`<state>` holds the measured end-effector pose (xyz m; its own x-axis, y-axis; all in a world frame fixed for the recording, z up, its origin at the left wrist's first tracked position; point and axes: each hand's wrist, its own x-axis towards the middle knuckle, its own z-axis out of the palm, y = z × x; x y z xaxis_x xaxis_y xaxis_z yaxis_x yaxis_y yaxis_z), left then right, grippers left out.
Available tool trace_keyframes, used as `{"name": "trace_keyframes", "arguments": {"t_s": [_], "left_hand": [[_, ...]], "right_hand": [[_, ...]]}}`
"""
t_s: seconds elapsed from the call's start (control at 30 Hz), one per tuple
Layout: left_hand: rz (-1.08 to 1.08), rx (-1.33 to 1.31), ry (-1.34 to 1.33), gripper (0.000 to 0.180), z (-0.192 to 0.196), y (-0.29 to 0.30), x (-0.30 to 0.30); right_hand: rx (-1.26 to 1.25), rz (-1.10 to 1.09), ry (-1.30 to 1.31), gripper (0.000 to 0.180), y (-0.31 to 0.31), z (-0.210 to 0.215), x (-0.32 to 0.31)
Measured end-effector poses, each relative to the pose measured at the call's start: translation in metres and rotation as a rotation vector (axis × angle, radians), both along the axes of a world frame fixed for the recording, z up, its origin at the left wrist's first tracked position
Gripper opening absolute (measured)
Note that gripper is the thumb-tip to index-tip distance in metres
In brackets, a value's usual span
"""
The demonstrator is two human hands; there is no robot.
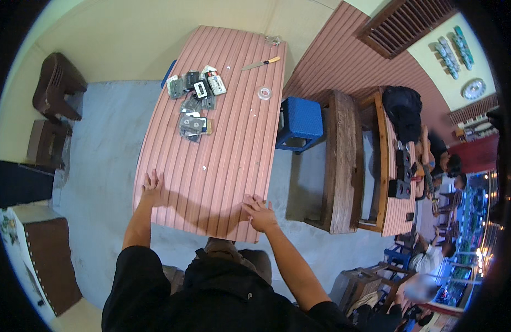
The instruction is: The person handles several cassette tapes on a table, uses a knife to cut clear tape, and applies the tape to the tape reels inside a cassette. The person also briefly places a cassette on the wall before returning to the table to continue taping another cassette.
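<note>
My left hand (151, 190) rests on the near left part of the pink ribbed table (228, 149), fingers spread, holding nothing. At the near right edge my right hand (260, 213) lies on the same surface, its fingers also apart. Beyond them, toward the left of the table, is a loose pile of cassette tapes (202, 89), grey, black and white. Just nearer lie a few more cassettes (192, 124), some seemingly in clear cases. A knife (260, 63) with a light wooden handle lies at the far right. Between it and my right hand is a roll of clear tape (264, 93).
A crumpled clear item (274, 40) lies at the table's far corner. To the right stand a blue stool (301, 123) and a wooden bench (344, 160), then another table (396, 210) with black boxes and a black backpack (402, 108). Other people sit farther right.
</note>
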<state>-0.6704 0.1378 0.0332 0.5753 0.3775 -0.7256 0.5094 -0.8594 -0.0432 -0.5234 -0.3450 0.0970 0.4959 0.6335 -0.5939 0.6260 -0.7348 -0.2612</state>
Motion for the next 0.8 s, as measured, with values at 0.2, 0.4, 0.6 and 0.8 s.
{"name": "trace_keyframes", "arguments": {"t_s": [0.2,0.4,0.6,0.8], "left_hand": [[0.509,0.082,-0.491,0.116,-0.049,-0.161,0.083],[0.584,-0.061,-0.691,0.119,-0.017,-0.351,0.163],[0.696,0.074,-0.602,0.115,-0.008,-0.404,0.192],[0.747,0.06,-0.546,0.126,0.006,-0.403,0.2]], "right_hand": [[0.112,0.257,0.061,0.085,-0.036,-0.001,0.046],[0.062,0.569,0.205,0.079,-0.071,-0.002,0.102],[0.05,0.55,0.114,0.084,-0.106,-0.015,0.213],[0.083,0.52,0.03,0.08,-0.072,-0.018,0.322]]}}
